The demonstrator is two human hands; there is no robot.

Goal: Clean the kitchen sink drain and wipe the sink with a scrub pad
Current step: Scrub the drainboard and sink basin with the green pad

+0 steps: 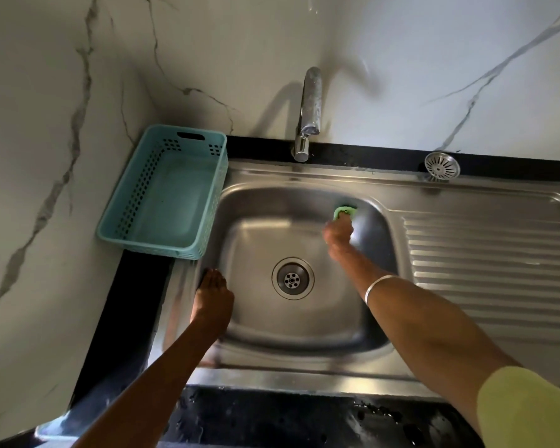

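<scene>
The green scrub pad [345, 211] is held against the far right wall of the sink [272, 357] bowl, a little above the middle of the frame, gripped by the curled fingers of the right hand [338, 232]. The left hand [212, 299] is laid flat, fingers straight, on the left rim of the sink, holding nothing. The drain [292, 278] is seen open in the middle of the bowl floor, while its strainer [442, 165] is leaned at the back edge of the worktop [272, 415], toward the upper right. For this wiping to be done well, firm even pressure is probably needed, with overlapping strokes carried round the curved corners and down toward the drain. A tap [309, 114] is mounted behind the bowl, and a light blue basket [207, 240] is set just left of it. No brand, label or writing can be read anywhere.
</scene>
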